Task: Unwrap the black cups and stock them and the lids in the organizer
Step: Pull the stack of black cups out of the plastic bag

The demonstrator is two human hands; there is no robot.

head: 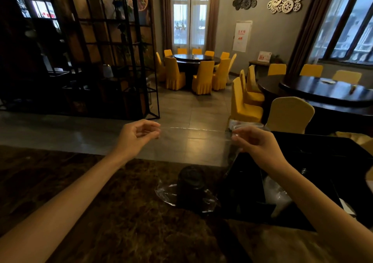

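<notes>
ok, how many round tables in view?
2: one far table by the window, ringed with yellow chairs; one near table at right. More may be hidden behind the shelf.

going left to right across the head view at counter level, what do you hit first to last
left hand → stretched clear plastic wrap → right hand; lower down, upside-down black cups on crumpled wrap → black organizer holding clear plastic lids

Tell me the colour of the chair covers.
Yellow chair covers, clearest in the head view.
</notes>
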